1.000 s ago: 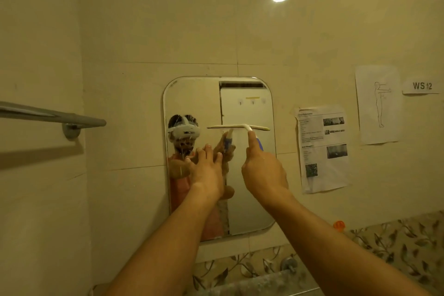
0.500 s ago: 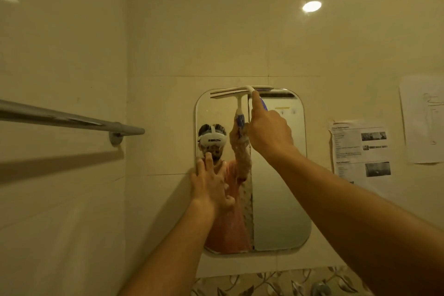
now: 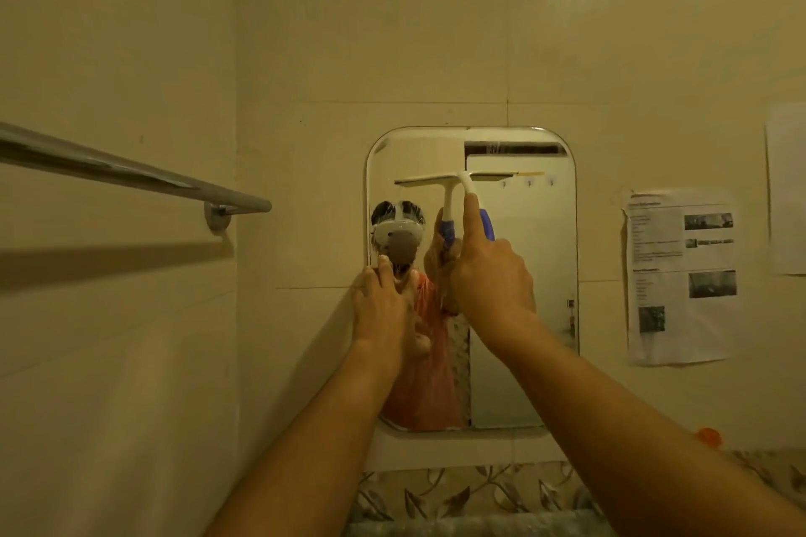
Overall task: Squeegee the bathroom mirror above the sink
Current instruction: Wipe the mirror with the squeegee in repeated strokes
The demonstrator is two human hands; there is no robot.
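A rounded rectangular mirror (image 3: 523, 318) hangs on the beige tiled wall. My right hand (image 3: 488, 275) grips the blue handle of a white squeegee (image 3: 453, 180), index finger stretched up along its neck. The blade lies level against the upper part of the glass, a little below the top edge. My left hand (image 3: 384, 310) rests flat with spread fingers on the mirror's left edge, at mid height. The glass reflects the person and both hands.
A metal towel bar (image 3: 131, 172) juts from the left wall at head height. Printed sheets (image 3: 680, 275) are taped to the wall right of the mirror. A leaf-patterned tile band (image 3: 436, 493) runs below, with an orange cap (image 3: 707, 435) at the right.
The squeegee rose to the mirror's top edge, then came down a short way over the glass. My left hand slid left to the mirror's edge. The camera view shifted.
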